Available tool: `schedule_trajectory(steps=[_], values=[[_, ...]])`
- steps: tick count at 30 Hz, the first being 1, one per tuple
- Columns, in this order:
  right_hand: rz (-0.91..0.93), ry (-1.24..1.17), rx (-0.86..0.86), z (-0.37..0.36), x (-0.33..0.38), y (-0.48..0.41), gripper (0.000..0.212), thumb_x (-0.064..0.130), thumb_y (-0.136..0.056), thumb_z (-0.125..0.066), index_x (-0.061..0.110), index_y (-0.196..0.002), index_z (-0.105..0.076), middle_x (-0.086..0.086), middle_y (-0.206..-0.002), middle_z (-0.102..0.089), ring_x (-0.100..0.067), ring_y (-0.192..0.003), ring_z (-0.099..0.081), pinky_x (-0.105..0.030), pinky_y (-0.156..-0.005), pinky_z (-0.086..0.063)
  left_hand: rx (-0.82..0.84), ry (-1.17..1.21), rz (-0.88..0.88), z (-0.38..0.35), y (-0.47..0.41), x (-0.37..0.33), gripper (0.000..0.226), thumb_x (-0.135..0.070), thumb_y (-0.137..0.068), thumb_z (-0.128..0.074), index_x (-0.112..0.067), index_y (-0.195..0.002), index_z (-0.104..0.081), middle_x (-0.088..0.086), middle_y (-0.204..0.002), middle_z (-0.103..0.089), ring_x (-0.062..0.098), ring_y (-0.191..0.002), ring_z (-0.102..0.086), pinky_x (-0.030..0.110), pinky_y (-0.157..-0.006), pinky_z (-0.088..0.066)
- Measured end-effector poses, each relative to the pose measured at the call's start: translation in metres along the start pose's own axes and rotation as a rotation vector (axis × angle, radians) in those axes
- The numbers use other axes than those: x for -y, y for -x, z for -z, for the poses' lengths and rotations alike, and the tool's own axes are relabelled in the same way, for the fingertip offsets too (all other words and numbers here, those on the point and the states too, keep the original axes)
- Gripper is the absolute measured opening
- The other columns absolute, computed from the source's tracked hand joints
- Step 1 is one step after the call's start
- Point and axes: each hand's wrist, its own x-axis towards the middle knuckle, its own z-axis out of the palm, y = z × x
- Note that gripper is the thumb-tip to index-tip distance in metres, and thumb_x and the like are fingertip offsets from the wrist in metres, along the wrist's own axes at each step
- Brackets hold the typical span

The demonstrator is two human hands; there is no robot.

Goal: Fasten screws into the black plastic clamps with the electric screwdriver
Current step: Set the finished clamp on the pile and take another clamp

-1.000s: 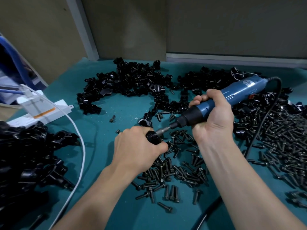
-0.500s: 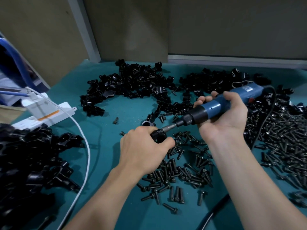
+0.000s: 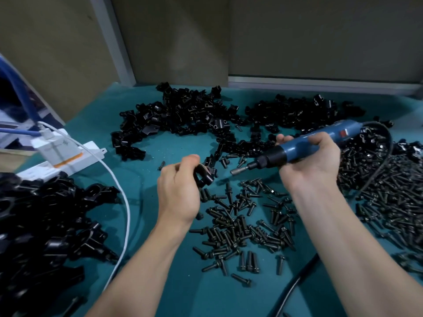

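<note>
My left hand (image 3: 180,191) grips a black plastic clamp (image 3: 204,176) just above the teal table. My right hand (image 3: 313,161) holds the blue electric screwdriver (image 3: 304,148), tilted down to the left. Its metal bit (image 3: 240,170) ends a short gap to the right of the clamp and does not touch it. Loose black screws (image 3: 240,227) lie scattered under and between my hands. A pile of black clamps (image 3: 183,115) spreads across the back of the table.
A second heap of black clamps (image 3: 45,225) fills the near left. A thick bed of screws (image 3: 389,191) covers the right side. A white power strip (image 3: 66,161) with a white cable (image 3: 123,216) sits at the left. The screwdriver's black cord (image 3: 386,145) loops right. A wall stands behind.
The screwdriver bit was pressed into the clamp in my left hand; now the bit has drawn back to the right and my left hand has shifted left with the clamp.
</note>
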Motion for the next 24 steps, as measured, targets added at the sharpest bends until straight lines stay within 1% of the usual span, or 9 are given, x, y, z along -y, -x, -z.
schedule_trajectory(steps=[3,6,8,10,12,15,17,20,24], values=[[-0.024,0.006,-0.055,-0.001,-0.006,0.001,0.056,0.001,-0.085,-0.052,0.013,-0.14,-0.049,-0.013,-0.117,-0.055,-0.029,-0.102,-0.063,-0.046,-0.105,-0.053,-0.013,0.032,0.026,-0.003,0.001,0.002,0.078,-0.061,-0.08,-0.043,0.016,-0.076,-0.054,0.031,-0.071,-0.053,0.02,-0.065,-0.044,0.058,-0.073,-0.049],[-0.029,0.115,-0.085,-0.002,0.001,0.0,0.063,0.0,-0.081,-0.051,0.015,-0.142,-0.05,-0.008,-0.12,-0.055,-0.027,-0.11,-0.062,-0.048,-0.107,-0.05,-0.028,0.002,0.042,-0.004,0.0,0.009,0.077,-0.066,-0.085,-0.039,0.008,-0.087,-0.063,0.017,-0.072,-0.056,0.014,-0.067,-0.051,0.052,-0.076,-0.055],[-0.045,0.288,-0.1,-0.006,0.009,0.001,0.059,-0.002,-0.083,-0.05,0.011,-0.141,-0.048,-0.008,-0.122,-0.058,-0.028,-0.11,-0.064,-0.047,-0.107,-0.05,-0.016,-0.032,0.028,-0.004,0.001,0.012,0.062,-0.069,-0.092,-0.033,-0.023,-0.088,-0.075,-0.008,-0.067,-0.058,0.004,-0.061,-0.053,0.027,-0.067,-0.054],[-0.073,0.436,-0.107,-0.007,0.015,0.003,0.051,-0.004,-0.085,-0.048,0.007,-0.135,-0.043,-0.014,-0.124,-0.06,-0.032,-0.111,-0.064,-0.049,-0.109,-0.048,0.02,-0.036,0.029,-0.004,0.002,0.014,0.049,-0.068,-0.097,-0.029,-0.045,-0.095,-0.072,-0.012,-0.074,-0.061,-0.002,-0.063,-0.055,0.023,-0.066,-0.048],[-0.087,0.514,-0.121,-0.005,0.018,0.008,0.045,-0.005,-0.088,-0.048,0.009,-0.13,-0.039,-0.022,-0.125,-0.055,-0.036,-0.112,-0.06,-0.054,-0.114,-0.044,0.064,-0.024,0.018,-0.003,0.001,0.015,0.044,-0.068,-0.096,-0.028,-0.05,-0.105,-0.067,-0.017,-0.086,-0.066,-0.002,-0.075,-0.058,0.032,-0.075,-0.05],[-0.032,0.64,-0.138,0.0,0.019,0.029,0.045,-0.004,-0.091,-0.053,0.0,-0.135,-0.046,-0.026,-0.119,-0.058,-0.041,-0.125,-0.059,-0.053,-0.108,-0.051,0.103,-0.009,-0.026,-0.001,0.001,0.012,0.037,-0.068,-0.093,-0.04,-0.055,-0.121,-0.061,-0.031,-0.115,-0.065,-0.008,-0.108,-0.061,0.027,-0.092,-0.047],[0.024,0.677,-0.067,-0.004,0.02,0.049,0.039,-0.003,-0.091,-0.056,-0.003,-0.13,-0.056,-0.017,-0.099,-0.068,-0.035,-0.111,-0.072,-0.046,-0.097,-0.06,0.111,-0.011,-0.059,0.0,0.001,0.008,0.034,-0.052,-0.096,-0.058,-0.058,-0.13,-0.057,-0.038,-0.117,-0.062,-0.014,-0.108,-0.059,0.016,-0.087,-0.047],[-0.015,0.907,0.211,-0.015,0.004,0.08,0.027,0.001,-0.093,-0.059,0.013,-0.114,-0.069,-0.005,-0.105,-0.08,-0.019,-0.102,-0.077,-0.036,-0.09,-0.062,0.08,-0.029,-0.136,0.0,-0.001,0.006,0.046,-0.021,-0.096,-0.07,-0.057,-0.124,-0.064,-0.03,-0.1,-0.07,-0.009,-0.082,-0.064,0.008,-0.069,-0.051],[-0.064,1.17,0.368,-0.017,-0.038,0.091,0.044,0.01,-0.095,-0.069,0.027,-0.135,-0.062,0.0,-0.123,-0.072,-0.017,-0.114,-0.068,-0.041,-0.105,-0.054,0.061,-0.059,-0.203,-0.004,-0.001,0.004,0.048,-0.008,-0.091,-0.074,-0.054,-0.105,-0.072,-0.025,-0.103,-0.075,-0.002,-0.099,-0.07,0.019,-0.087,-0.055]])
